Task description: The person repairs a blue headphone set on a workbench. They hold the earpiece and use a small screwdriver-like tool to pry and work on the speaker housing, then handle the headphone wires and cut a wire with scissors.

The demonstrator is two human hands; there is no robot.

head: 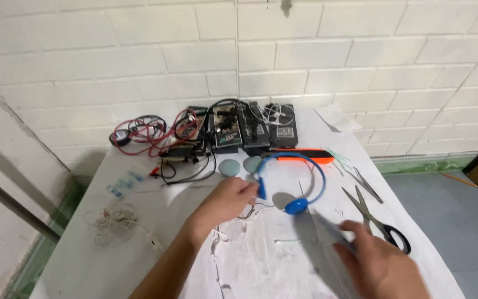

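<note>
- I see the blue headphones lying near the middle of the white table, headband arched up toward 12 o'clock, one blue ear cup at its 5 o'clock end.
- My left hand comes in from 7 o'clock, and its fingers are pinched on the headband's left end, at 9 o'clock of the headphones.
- My right hand is at 4 o'clock of the headphones, low in view and blurred; I cannot tell whether its fingers are spread or closed, and it seems to touch nothing clearly.
- Black-handled scissors lie just beside that hand, at its 12 o'clock, blades pointing up and left.
- Two round grey ear pads sit at 10 o'clock of the headphones, just beyond my left fingertips.
- An orange and black tool lies across at 12 o'clock, touching or just behind the headband.
- Behind it, against the white brick wall, stands a row of dark small devices.
- At 10 o'clock, red and black wires are tangled in a heap.
- A white coiled cord lies at 9 o'clock, well apart from my left hand.
</note>
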